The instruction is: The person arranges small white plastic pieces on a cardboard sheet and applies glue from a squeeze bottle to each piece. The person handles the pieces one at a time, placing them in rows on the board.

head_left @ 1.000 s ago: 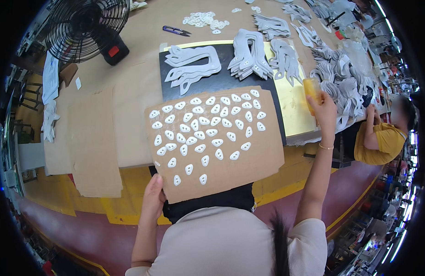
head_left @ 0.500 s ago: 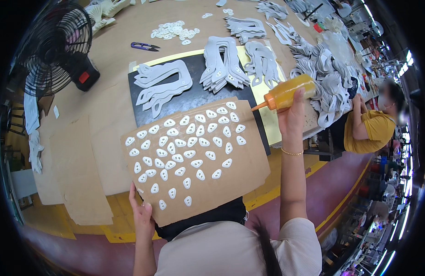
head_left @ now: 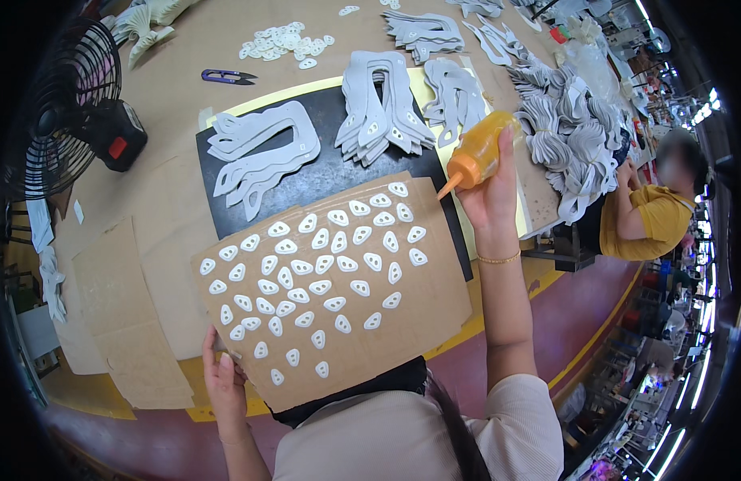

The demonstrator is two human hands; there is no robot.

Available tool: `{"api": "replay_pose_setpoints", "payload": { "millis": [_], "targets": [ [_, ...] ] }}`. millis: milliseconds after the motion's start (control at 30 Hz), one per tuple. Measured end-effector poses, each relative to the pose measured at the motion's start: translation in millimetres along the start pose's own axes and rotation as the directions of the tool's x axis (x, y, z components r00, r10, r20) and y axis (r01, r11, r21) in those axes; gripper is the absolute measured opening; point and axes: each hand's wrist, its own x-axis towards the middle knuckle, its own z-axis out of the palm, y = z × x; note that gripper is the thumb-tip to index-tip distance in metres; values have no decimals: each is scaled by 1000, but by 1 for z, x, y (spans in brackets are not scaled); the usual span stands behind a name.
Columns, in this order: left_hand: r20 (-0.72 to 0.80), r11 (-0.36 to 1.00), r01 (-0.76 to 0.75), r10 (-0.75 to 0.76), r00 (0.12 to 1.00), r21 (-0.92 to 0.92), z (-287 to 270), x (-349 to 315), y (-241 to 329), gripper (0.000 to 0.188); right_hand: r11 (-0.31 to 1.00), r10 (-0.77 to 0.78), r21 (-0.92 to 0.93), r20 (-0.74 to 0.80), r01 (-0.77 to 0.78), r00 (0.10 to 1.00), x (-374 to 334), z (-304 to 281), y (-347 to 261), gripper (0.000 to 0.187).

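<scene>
My right hand is wrapped round a squeeze bottle of yellow liquid with an orange cap. The bottle leans left, and its thin nozzle points down by the far right corner of a cardboard sheet. Whether the tip touches the sheet I cannot tell. At the sheet's near left edge, my left hand grips the cardboard, thumb on the near side and some fingers hidden. Many small white rounded-triangle pieces, each with two holes, lie spread over the sheet.
Beyond the sheet, a black mat bears stacks of grey cut parts. Farther back are a pile of white pieces and purple thread snips. A black fan stands left. Grey bundles and a person in yellow are right.
My right hand has brought the bottle slightly left and tipped its nozzle more steeply downward. The whole view has shifted a little; my left hand still grips the cardboard.
</scene>
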Motion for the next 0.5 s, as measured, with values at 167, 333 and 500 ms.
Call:
{"api": "replay_pose_setpoints", "payload": {
  "millis": [167, 333, 500],
  "targets": [
    [-107, 999, -36, 33, 994, -25, 21, 10, 12, 59, 1000, -1, -18, 79, 2, 997, 3, 0, 2, 52],
    [-37, 999, -37, 36, 999, -28, 6, 14, 5, 58, 1000, -8, -18, 42, 9, 999, 2, 7, 4, 48],
    [-8, 999, -33, 33, 999, -36, 0, 20, 4, 57, 1000, -17, -17, 4, 17, 1000, 2, 12, 4, 46]
  ]
}}
